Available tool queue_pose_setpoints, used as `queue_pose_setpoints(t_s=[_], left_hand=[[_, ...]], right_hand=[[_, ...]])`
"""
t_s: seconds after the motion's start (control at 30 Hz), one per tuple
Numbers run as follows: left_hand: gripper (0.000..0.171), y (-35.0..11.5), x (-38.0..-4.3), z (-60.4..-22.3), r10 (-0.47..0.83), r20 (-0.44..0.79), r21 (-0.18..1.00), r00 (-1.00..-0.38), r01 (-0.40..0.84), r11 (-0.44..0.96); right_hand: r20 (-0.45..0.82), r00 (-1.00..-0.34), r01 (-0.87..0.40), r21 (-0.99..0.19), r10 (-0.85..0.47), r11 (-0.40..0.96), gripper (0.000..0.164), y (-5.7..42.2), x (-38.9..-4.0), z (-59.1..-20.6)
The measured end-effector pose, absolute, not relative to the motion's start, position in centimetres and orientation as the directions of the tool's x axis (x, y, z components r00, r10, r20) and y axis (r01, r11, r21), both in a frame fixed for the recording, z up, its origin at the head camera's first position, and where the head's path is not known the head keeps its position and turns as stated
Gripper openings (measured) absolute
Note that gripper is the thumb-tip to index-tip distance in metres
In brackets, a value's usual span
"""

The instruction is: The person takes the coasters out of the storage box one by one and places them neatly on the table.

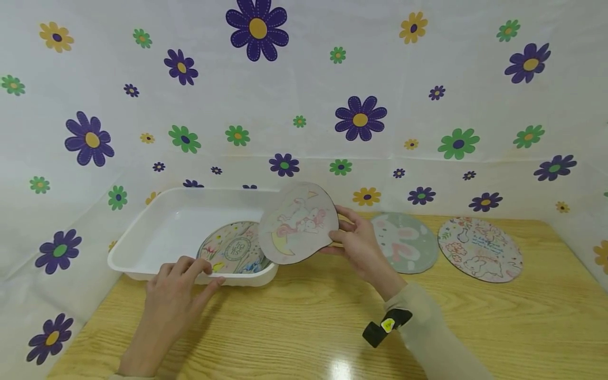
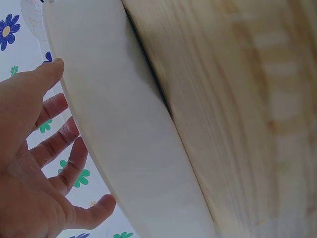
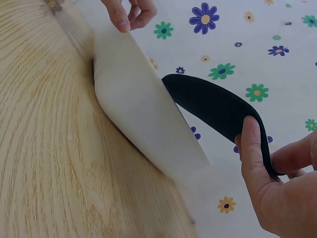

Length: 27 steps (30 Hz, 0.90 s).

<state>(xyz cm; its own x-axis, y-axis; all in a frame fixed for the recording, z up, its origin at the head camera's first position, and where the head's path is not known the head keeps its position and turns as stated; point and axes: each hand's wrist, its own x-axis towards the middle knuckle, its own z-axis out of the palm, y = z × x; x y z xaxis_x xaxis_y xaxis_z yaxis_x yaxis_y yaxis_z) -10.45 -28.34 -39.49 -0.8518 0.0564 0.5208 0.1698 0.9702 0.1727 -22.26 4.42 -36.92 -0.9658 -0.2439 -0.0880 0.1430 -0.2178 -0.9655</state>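
Observation:
My right hand [image 1: 353,240] grips a pale mat [image 1: 304,221] printed with a pink-maned unicorn and a moon. Thumb on its printed face and fingers behind, it holds the mat up at the tray's right end. In the right wrist view the mat's dark back [image 3: 213,101] shows, bent in a curve. My left hand [image 1: 178,295] rests on the near rim of the white plastic tray [image 1: 142,272], its fingers loosely bent over the edge. Inside the tray lies a round mat [image 1: 228,253] with flowers and a lettered centre; the held mat hides part of it.
A green-grey rabbit mat [image 1: 413,248] and a floral rabbit mat [image 1: 484,250] lie side by side on the wooden table [image 1: 294,332], to the right. A white cloth [image 1: 304,79] with flower prints hangs behind. A black strap [image 1: 387,327] is around the right wrist.

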Motion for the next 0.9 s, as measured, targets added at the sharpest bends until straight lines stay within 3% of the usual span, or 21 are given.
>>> queue_pose_setpoints(t_s=[0.9], left_hand=[[0.029, -28.3, -10.6, -39.6, 0.056, 0.523, 0.166, -0.850, 0.166, 0.972]], right_hand=[[-0.122, -0.971, 0.163, -0.968, -0.208, -0.193, 0.064, 6.8, -22.2, -37.6]])
